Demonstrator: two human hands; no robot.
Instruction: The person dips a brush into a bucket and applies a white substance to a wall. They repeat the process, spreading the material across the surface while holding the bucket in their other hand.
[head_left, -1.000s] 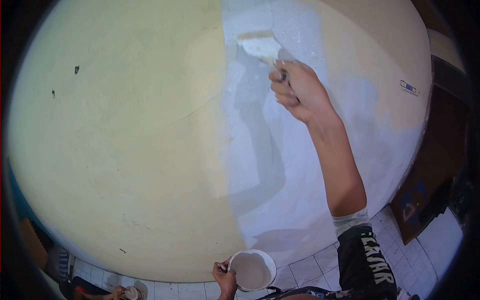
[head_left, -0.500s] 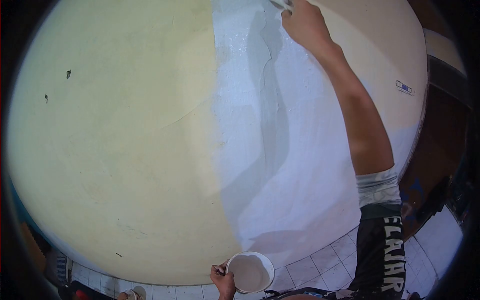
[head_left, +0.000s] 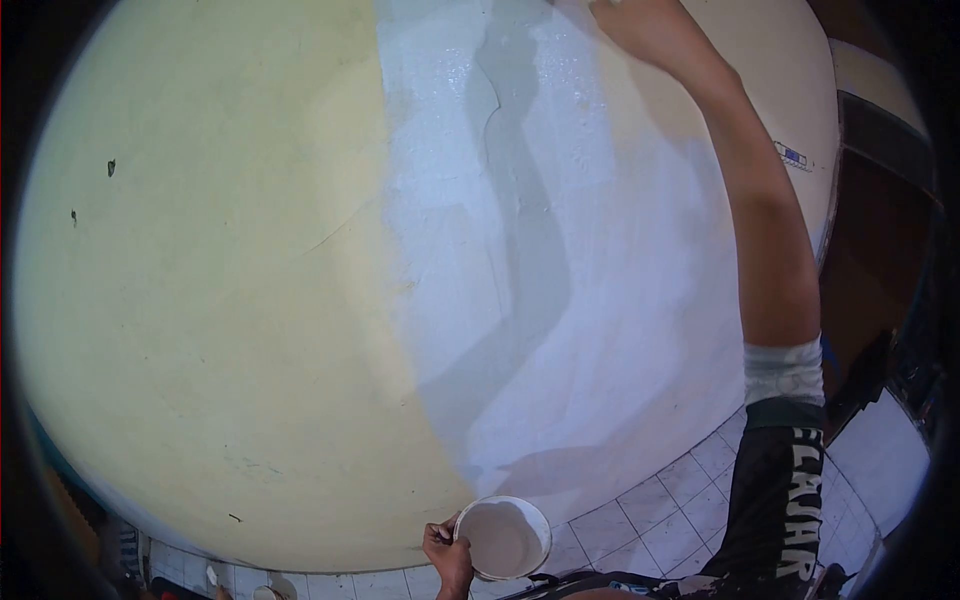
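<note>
Reaching to the top edge of the view, the right hand [head_left: 645, 30] is raised against the wall [head_left: 200, 280]. Its fingers are cut off by the frame, so whether they are spread or gripping a tool cannot be told. The left hand [head_left: 448, 558] is low, by the tiled floor [head_left: 650, 520]. Its fingers are curled and pinch the near rim of a round bowl [head_left: 503, 538], which is held level and shows pale paint inside.

A white painted band [head_left: 600, 300] covers the middle of the wall and meets the bare yellow surface along a fairly straight vertical edge.

Assessment: good work here calls for long overlapping vertical strokes, a clean boundary line and a level bowl. The thinner, streaked patch on the band's right side looks to need fuller coverage.

Writing: the black sleeve [head_left: 780, 500] carries white capitals reading in part "LAJAR". A small sticker [head_left: 790, 155] on the wall is too small to read.
</note>
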